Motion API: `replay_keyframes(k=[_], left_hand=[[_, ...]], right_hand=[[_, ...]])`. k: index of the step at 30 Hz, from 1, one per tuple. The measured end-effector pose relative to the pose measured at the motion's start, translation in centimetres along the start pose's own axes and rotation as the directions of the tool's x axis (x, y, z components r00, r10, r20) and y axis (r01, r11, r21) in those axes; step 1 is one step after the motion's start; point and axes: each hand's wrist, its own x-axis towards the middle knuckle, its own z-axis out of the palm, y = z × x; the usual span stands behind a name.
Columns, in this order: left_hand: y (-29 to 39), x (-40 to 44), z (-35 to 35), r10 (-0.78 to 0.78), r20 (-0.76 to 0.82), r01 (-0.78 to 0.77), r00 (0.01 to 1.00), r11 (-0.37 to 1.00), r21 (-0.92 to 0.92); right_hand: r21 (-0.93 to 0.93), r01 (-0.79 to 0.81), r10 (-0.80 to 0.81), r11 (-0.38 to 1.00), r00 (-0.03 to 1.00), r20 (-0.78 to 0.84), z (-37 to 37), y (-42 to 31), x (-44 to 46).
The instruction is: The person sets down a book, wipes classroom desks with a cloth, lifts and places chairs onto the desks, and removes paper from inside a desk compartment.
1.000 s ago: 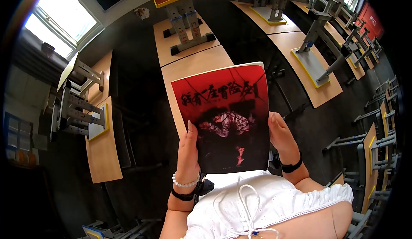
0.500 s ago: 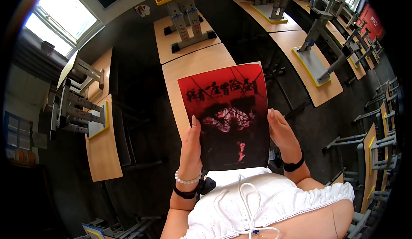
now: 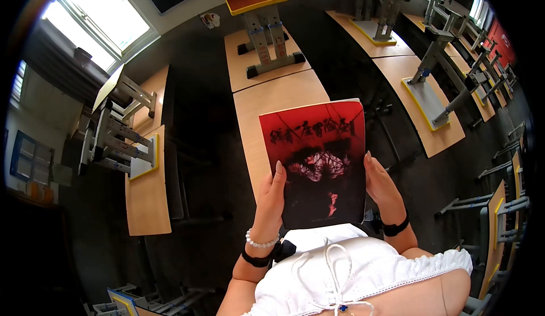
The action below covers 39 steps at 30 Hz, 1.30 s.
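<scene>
Two hands on one book [image 3: 319, 165] — left hand [image 3: 269, 201] at its edge between eight and nine o'clock, right hand [image 3: 386, 186] opposite, between three and four. Pinching the book on both sides: left thumb [image 3: 278, 175] laid over the front, right thumb [image 3: 369, 165] set along the edge. Fingers behind out of sight, so cannot tell how far spread under the grip. Closed by the look of it, front facing the viewer, red at the twelve o'clock end with dark lettering [image 3: 312, 130] across, nearly black toward six.

Position of the book: just off mid-view toward four o'clock, overlapping in the line of sight a pale counter [image 3: 275, 97] stretching away toward eleven. Touching it or clear of it — hard to say from above. On the counter's far part, near twelve o'clock, a standing stool [image 3: 261, 41]; out toward two, another stool [image 3: 423, 97], upturned.

Changed over the last half second: mainly the framing. A common shift of book, counter and window [image 3: 108, 9] toward four o'clock, probably from a small turn of the head toward ten. Same two-handed hold, same side showing; no page turned, no release.
</scene>
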Motion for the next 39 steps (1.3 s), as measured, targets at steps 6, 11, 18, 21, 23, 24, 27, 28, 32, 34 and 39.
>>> replay_keyframes(k=[6, 11, 18, 21, 23, 24, 27, 28, 32, 34, 39], left_hand=[[-0.9, 0.8, -0.8, 0.051, 0.011, -0.052, 0.999, 0.998, 0.043], [-2.4, 3.4, -1.4, 0.077, 0.092, -0.086, 0.993, 0.992, 0.097], [-3.0, 4.0, -2.2, 0.147, 0.333, -0.228, 0.932, 0.948, 0.221], [-3.0, 4.1, -1.4, 0.178, 0.219, -0.210, 0.959, 0.969, 0.130], [-2.9, 4.2, -1.4, 0.144, 0.134, -0.162, 0.980, 0.978, 0.132], [-2.8, 4.2, -1.4, 0.167, 0.125, -0.185, 0.978, 0.971, 0.149], [-1.8, 3.9, -1.0, 0.227, 0.106, -0.243, 0.968, 0.951, 0.191], [-1.4, 3.6, -0.7, 0.234, 0.104, -0.251, 0.967, 0.947, 0.198], [-2.4, 4.2, -1.9, 0.251, 0.143, -0.280, 0.957, 0.929, 0.242], [-2.0, 3.8, -1.3, 0.202, 0.140, -0.219, 0.969, 0.969, 0.116], [-1.6, 3.1, -0.7, 0.204, 0.160, -0.195, 0.966, 0.978, -0.070]], right_hand=[[0.122, -0.015, 0.006, 0.992, 0.997, 0.072, 0.8, -0.8, 0.1], [0.209, 0.023, -0.010, 0.978, 0.998, -0.062, 2.0, -0.9, 1.1], [0.387, 0.043, -0.043, 0.921, 0.999, -0.010, 3.1, -2.2, 1.1], [0.385, 0.006, -0.010, 0.923, 1.000, 0.009, 2.9, -2.0, 1.2], [0.406, 0.000, -0.031, 0.914, 0.997, 0.070, 2.4, -1.3, 1.2], [0.417, -0.008, -0.038, 0.909, 0.994, 0.103, 2.3, -0.9, 1.1], [0.430, 0.036, -0.115, 0.902, 0.980, 0.159, 2.4, -1.1, 1.0], [0.432, 0.040, -0.131, 0.901, 0.974, 0.183, 2.3, -1.2, 1.1], [0.454, 0.051, -0.169, 0.889, 0.960, 0.223, 2.3, -1.7, 1.4], [0.466, 0.041, -0.165, 0.884, 0.960, 0.227, 2.8, -2.0, 1.1], [0.457, 0.056, -0.178, 0.888, 0.957, 0.228, 3.8, -1.9, 0.8]])
